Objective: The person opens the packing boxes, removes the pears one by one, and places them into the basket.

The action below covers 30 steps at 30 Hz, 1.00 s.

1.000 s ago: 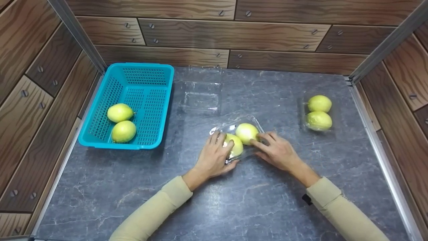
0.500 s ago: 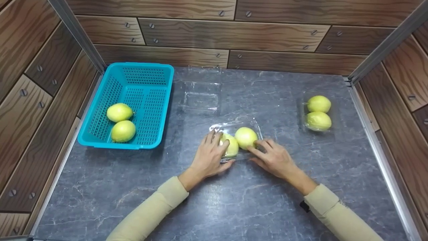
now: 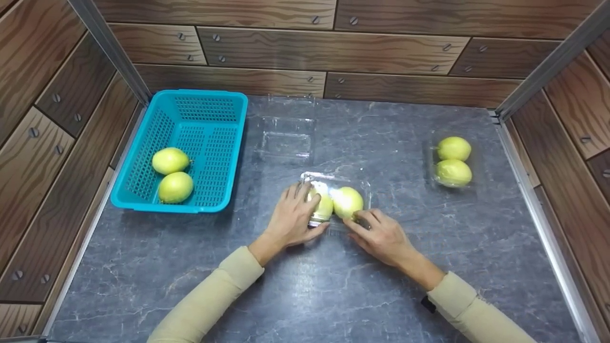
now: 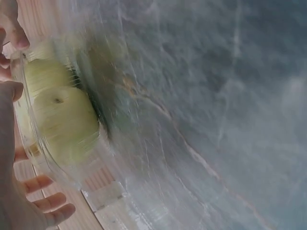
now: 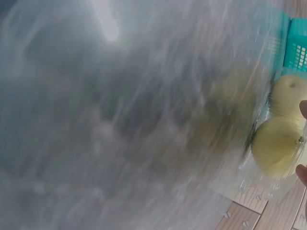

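A clear plastic clamshell container [image 3: 336, 178] lies on the table between the hands. Inside it sit two round yellow-green fruits, the left fruit [image 3: 324, 208] and the right fruit [image 3: 348, 203]. My left hand [image 3: 291, 216] holds the container's left end, fingers over the left fruit and thumb at the near side. At the near right edge, my right hand [image 3: 381, 238] pinches the plastic beside the right fruit. The left wrist view shows the fruits [image 4: 67, 120] through the plastic wall, with some of the fingers spread. Whether the lid is fastened cannot be made out.
A turquoise basket [image 3: 228, 157] at the left holds two more such fruits [image 3: 170, 161]. Behind the hands, another clear container [image 3: 287, 138] lies with its lid folded back. To the right stands a clear container with two fruits [image 3: 453, 172]. Wood-patterned walls surround the table.
Both hands have drawn the container slightly nearer and to the left. It has turned from a slant to nearly square with the table. The basket and the other containers stay put.
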Motion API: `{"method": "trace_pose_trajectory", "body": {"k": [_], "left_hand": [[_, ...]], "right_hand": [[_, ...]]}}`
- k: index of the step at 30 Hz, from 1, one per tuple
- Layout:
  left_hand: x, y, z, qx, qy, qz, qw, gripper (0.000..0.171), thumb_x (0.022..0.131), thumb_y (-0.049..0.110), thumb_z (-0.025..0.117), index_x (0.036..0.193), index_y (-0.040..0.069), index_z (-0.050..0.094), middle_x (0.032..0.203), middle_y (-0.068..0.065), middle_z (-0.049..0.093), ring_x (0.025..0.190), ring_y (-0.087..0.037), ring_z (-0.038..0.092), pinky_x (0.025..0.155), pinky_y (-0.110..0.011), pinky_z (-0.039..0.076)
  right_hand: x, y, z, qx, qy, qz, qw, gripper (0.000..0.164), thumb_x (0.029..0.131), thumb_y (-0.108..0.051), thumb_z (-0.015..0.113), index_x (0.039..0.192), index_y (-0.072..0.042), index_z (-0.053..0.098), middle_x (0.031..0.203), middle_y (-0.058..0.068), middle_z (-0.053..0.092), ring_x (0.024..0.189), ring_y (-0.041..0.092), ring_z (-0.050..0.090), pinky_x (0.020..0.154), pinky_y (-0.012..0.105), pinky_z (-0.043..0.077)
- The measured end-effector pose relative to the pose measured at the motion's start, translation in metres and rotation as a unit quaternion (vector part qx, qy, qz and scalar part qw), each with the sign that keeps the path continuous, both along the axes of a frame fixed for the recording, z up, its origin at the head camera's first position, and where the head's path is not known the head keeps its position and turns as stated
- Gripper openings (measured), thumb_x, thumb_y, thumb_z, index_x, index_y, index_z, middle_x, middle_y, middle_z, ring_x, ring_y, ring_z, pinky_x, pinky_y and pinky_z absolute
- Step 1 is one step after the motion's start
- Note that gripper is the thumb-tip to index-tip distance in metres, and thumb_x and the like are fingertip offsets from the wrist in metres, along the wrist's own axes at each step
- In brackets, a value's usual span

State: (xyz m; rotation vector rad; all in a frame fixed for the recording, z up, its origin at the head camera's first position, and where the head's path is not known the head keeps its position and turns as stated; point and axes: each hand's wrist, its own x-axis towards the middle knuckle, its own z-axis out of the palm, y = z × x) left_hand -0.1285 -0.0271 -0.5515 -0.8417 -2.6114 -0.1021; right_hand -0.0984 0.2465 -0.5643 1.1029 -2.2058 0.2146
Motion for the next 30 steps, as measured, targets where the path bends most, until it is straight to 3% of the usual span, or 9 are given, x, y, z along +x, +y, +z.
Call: {"method": "trace_pose_trajectory", "body": {"k": [3,9,15,21,25,30], "left_hand": [[0.001,0.0,-0.001,-0.003,0.0,0.005,1.0,0.068,0.089,0.076,0.06,0.125,0.018,0.062,0.14,-0.014,0.062,0.129,-0.035,0.061,0.108,-0.048,0.056],[0.016,0.005,-0.005,-0.013,0.007,0.029,0.9995,0.079,0.092,0.076,0.057,0.141,0.014,0.06,0.142,-0.017,0.063,0.131,-0.037,0.06,0.11,-0.051,0.054],[0.039,0.018,-0.006,0.011,0.025,0.044,0.9987,0.079,0.092,0.075,0.059,0.144,0.014,0.059,0.139,-0.016,0.064,0.126,-0.034,0.063,0.108,-0.049,0.056],[0.059,0.033,-0.003,0.023,0.0,0.079,0.9966,0.082,0.091,0.076,0.059,0.148,0.016,0.056,0.14,-0.017,0.063,0.127,-0.037,0.062,0.106,-0.05,0.056],[0.066,0.038,-0.003,0.026,-0.006,0.097,0.9949,0.085,0.091,0.077,0.059,0.151,0.016,0.054,0.141,-0.018,0.063,0.131,-0.04,0.061,0.108,-0.052,0.054],[0.067,0.039,-0.006,0.02,-0.005,0.106,0.9942,0.084,0.092,0.077,0.058,0.15,0.017,0.055,0.141,-0.016,0.062,0.133,-0.041,0.059,0.109,-0.051,0.053]], "right_hand": [[0.001,-0.001,0.001,0.0,-0.02,0.001,1.0,0.045,0.08,-0.032,0.085,0.122,-0.019,0.078,0.108,0.009,0.072,0.089,0.024,0.066,0.067,0.033,0.061],[-0.008,0.005,0.014,-0.019,-0.122,0.002,0.992,0.052,0.081,-0.038,0.087,0.128,-0.019,0.074,0.118,0.012,0.07,0.103,0.027,0.066,0.08,0.039,0.063],[-0.037,0.014,0.032,-0.035,-0.206,-0.013,0.978,0.057,0.086,-0.04,0.083,0.135,-0.016,0.069,0.134,0.017,0.066,0.118,0.037,0.064,0.091,0.053,0.063],[-0.068,0.015,0.041,-0.033,-0.287,-0.023,0.957,0.061,0.09,-0.047,0.078,0.142,-0.018,0.065,0.144,0.021,0.061,0.13,0.042,0.058,0.1,0.065,0.057],[-0.081,0.011,0.038,-0.02,-0.319,-0.027,0.947,0.063,0.092,-0.049,0.076,0.145,-0.019,0.063,0.148,0.021,0.059,0.135,0.042,0.055,0.105,0.067,0.053],[-0.087,0.007,0.032,-0.009,-0.331,-0.025,0.943,0.063,0.092,-0.05,0.075,0.145,-0.017,0.063,0.148,0.021,0.059,0.134,0.041,0.056,0.106,0.067,0.052]]}}
